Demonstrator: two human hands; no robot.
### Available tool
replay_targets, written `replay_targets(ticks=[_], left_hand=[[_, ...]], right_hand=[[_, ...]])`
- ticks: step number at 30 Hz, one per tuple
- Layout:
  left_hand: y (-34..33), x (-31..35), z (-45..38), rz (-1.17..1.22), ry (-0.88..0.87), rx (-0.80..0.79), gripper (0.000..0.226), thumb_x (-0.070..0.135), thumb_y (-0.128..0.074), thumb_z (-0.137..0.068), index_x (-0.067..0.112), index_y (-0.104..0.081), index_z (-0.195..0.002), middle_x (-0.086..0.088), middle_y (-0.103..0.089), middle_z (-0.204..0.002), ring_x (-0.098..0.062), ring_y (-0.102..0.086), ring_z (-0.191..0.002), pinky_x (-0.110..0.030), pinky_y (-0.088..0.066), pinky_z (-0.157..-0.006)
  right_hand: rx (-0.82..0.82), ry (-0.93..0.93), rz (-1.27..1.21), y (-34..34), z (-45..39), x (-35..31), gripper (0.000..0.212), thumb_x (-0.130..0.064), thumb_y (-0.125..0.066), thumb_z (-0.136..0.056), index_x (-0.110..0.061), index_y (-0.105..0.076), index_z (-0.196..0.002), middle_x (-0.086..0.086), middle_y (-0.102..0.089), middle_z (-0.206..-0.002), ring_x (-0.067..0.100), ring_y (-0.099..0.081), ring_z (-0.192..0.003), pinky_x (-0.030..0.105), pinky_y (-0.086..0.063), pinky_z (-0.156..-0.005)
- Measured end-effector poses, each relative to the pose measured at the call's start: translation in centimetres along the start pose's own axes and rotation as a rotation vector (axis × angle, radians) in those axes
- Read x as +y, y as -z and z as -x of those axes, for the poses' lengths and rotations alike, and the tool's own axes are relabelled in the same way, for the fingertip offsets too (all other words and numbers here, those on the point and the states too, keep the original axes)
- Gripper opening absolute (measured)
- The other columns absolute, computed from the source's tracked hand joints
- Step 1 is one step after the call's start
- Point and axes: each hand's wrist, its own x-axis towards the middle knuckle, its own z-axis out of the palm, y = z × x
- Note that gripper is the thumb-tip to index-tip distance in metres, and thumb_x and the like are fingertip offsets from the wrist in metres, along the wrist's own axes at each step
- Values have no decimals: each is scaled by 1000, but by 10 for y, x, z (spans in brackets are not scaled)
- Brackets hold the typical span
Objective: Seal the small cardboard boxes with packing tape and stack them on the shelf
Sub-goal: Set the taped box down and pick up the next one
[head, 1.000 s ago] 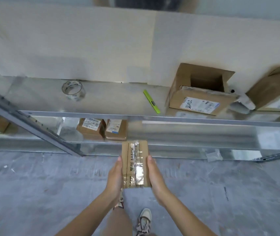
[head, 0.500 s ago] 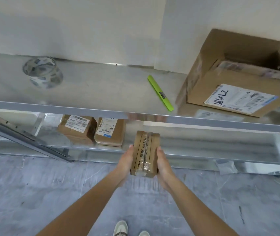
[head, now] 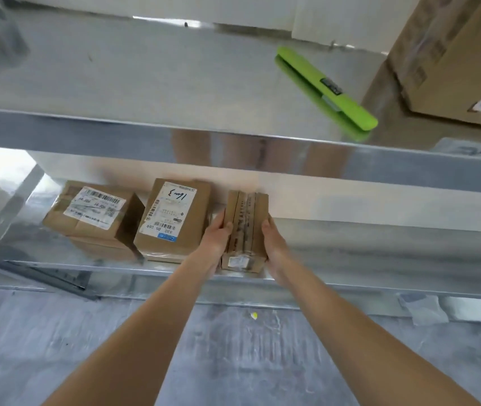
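Your fingertips hide behind the taped box; left hand and right hand clasp its sides.

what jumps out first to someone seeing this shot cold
Two bare forearms reach in from below, the left hand and right hand gripping a small taped box at the lower shelf, right of two labelled boxes. Above, a bright green box cutter lies on the shiny upper shelf.
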Motion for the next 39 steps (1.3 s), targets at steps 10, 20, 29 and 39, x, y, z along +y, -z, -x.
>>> replay_targets(ticks=[10, 20, 29, 39], left_hand=[[19, 37, 63, -402, -5, 164, 38, 15, -39, -99, 13, -46, -136, -9, -60, -122, -23, -60, -96, -36, -49, -85], [65, 119, 212, -682, 18, -199, 20, -10, -50, -89, 6, -62, -88, -11, -60, -89, -26, -60, -84, -24, -50, -69], [26, 215, 288, -707, -122, -289, 25, 0, -51, -93, 21, -61, -85, 1, -63, -88, -11, -59, -82, -21, -50, -79], [-77, 314, 267, -576, -237, -251, 73, 2, -54, -90, 22, -18, -150, -9, -31, -150, -27, -34, -136, -30, -33, -107]], right_hand=[[128, 210, 375, 13, 105, -33, 49, -30, -40, -101, -14, -29, -146, 3, -35, -151, 19, -35, -137, 26, -23, -111], [77, 302, 599, 44, 274, -105, 75, -97, -19, -54, -56, -38, -114, -14, -52, -121, 1, -52, -111, 7, -42, -84], [449, 302, 335, 83, 334, -177, 42, -9, -62, -90, -3, -49, -129, 13, -58, -124, 28, -57, -112, 35, -43, -96], [782, 343, -11, 179, 317, -283, 93, -1, -77, -74, -13, -21, -146, 15, -34, -146, 31, -36, -133, 41, -31, -110]])
